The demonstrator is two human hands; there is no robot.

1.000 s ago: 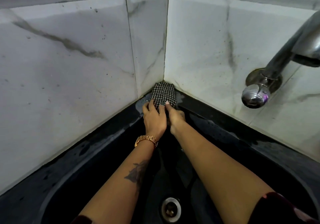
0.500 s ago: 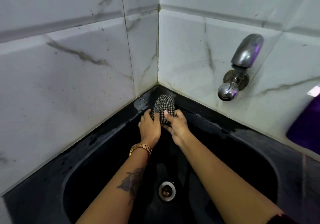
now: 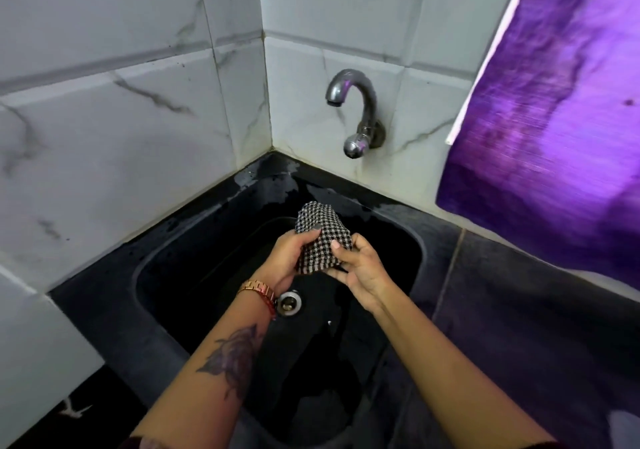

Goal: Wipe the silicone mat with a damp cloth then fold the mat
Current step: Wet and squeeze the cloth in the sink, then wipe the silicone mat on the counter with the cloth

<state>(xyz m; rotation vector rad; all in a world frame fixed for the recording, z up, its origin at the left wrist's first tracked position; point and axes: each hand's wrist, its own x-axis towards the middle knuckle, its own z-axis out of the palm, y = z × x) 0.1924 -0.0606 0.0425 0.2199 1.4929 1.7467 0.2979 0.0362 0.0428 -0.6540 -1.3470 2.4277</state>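
Both hands held the checked cloth (image 3: 322, 237) over the black sink (image 3: 415, 240), above and just behind the drain (image 3: 290, 302). The left hand (image 3: 284, 258) gripped the cloth's near left side, its fingers (image 3: 310, 235) curled up over the edge, while the right hand (image 3: 360, 272) pinched the near right side with the thumb on top. The cloth sat bunched between them, its long axis running away from the person toward the tiled corner behind the sink, so that its free end stood beyond the fingers rather than hanging below them. The tap (image 3: 349, 102) projected from the wall behind and to the right of the sink, its spout well above the cloth and slightly right of it; no water could be seen running, though the dark basin made this hard to judge. A purple sheet (image 3: 554, 102), probably the silicone mat, leaned against the wall to the right of the sink, well apart from both hands and nearer the right one. The cloth appeared ready for wringing or wetting, and the wiping itself had not yet begun. Carrying the cloth to the mat would call for a sweep to the right, across the sink's rim and over the dark surface (image 3: 519, 310) there.
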